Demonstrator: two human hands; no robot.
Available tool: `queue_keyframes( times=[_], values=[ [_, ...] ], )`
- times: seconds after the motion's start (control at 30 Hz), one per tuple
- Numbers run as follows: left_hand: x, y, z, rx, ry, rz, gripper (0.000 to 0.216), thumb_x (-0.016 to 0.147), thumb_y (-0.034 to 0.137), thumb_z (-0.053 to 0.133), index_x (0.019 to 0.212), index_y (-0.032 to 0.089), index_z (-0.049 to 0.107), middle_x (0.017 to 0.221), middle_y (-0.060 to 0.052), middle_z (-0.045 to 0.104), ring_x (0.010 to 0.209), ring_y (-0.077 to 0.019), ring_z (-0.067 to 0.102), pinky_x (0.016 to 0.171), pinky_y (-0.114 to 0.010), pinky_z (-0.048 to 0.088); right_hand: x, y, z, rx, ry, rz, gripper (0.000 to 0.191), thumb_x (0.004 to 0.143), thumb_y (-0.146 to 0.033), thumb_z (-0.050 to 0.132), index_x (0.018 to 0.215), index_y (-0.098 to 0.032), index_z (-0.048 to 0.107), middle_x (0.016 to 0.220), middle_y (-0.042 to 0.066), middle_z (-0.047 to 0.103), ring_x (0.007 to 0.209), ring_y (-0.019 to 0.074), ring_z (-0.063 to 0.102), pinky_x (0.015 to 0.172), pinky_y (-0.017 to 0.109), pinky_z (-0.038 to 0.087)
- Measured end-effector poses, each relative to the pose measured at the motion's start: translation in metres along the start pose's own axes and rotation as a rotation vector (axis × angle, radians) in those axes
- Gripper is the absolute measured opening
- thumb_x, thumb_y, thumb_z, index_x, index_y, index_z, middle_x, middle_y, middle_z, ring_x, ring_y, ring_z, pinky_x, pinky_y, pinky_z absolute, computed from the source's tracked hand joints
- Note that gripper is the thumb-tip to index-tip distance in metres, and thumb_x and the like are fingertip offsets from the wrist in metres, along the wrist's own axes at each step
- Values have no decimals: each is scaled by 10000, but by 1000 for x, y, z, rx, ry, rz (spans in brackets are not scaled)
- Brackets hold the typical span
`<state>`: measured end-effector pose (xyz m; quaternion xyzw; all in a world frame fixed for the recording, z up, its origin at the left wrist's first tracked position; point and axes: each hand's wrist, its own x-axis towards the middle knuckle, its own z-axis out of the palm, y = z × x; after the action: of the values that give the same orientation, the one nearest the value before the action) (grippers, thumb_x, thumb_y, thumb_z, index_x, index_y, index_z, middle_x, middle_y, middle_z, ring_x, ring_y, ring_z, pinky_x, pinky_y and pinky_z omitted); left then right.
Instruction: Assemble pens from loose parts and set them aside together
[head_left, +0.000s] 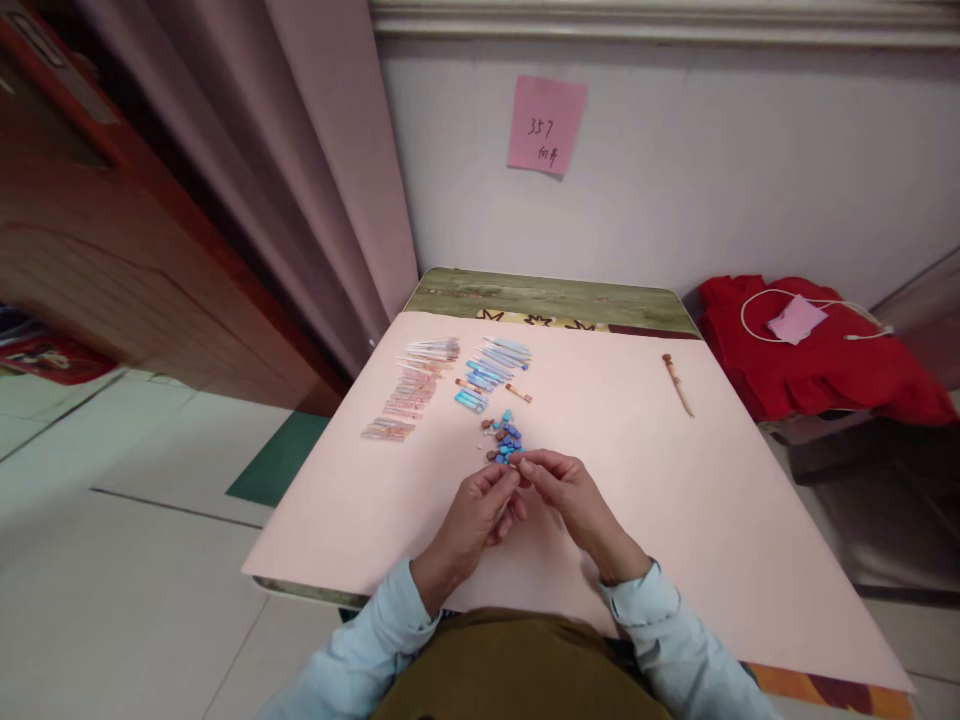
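Note:
My left hand and my right hand meet over the near middle of the table, thumbs and fingertips pinched together. Whatever lies between them is too small and covered to make out. Just beyond the fingertips is a pile of small blue and brown pieces that look like pen caps. Blue pen-like tubes lie in a row farther back, with a short tan and brown tube beside them. To their left, thin pale and pinkish sticks are laid out in a column. A brown pen lies alone at the right.
Pale pink paper covers most of the table, whose green wood-look edge shows at the back. A red cloth with a white cord and pink note sits beyond the right edge. A curtain and brown door stand at left.

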<state>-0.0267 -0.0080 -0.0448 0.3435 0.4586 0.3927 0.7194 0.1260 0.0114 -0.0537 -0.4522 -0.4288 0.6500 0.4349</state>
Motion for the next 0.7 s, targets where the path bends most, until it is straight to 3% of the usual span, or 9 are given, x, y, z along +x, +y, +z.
queue_keyframes(
  times=[0.1,0.23,0.33,0.47,0.7],
  values=[
    [4,6,-14,-58,111,95,372,830,507,658,947,154,661,630,-3,615,378,-40,375,372,-191,181,4,-3,-9,-86,126,-50,472,795,-544,685,1091,-180,740,762,23,664,496,78,391,443,216,305],
    [18,25,-45,-214,266,246,399,827,458,678,1098,168,645,685,-13,646,412,-44,393,382,-173,214,18,0,-26,-348,309,-93,409,783,-519,672,960,-159,753,680,18,647,520,111,458,484,238,360],
    [35,35,-61,-328,231,256,424,795,385,725,1152,176,628,710,-12,645,432,-40,396,393,-159,256,29,11,-29,-510,340,-113,353,786,-470,656,941,-168,752,646,14,646,531,134,493,499,248,386],
    [56,33,-64,-397,110,230,358,794,329,734,1094,157,643,711,-2,614,439,-30,381,376,-142,249,36,30,-21,-586,415,-232,294,827,-408,604,943,-179,749,729,32,684,576,147,540,544,255,431],
    [59,19,-72,-441,-30,173,195,854,287,674,965,129,646,686,8,573,408,-2,317,350,-110,232,33,43,-17,-733,448,-411,219,888,-318,554,908,-190,731,805,33,673,618,134,568,634,255,463]
  ],
)
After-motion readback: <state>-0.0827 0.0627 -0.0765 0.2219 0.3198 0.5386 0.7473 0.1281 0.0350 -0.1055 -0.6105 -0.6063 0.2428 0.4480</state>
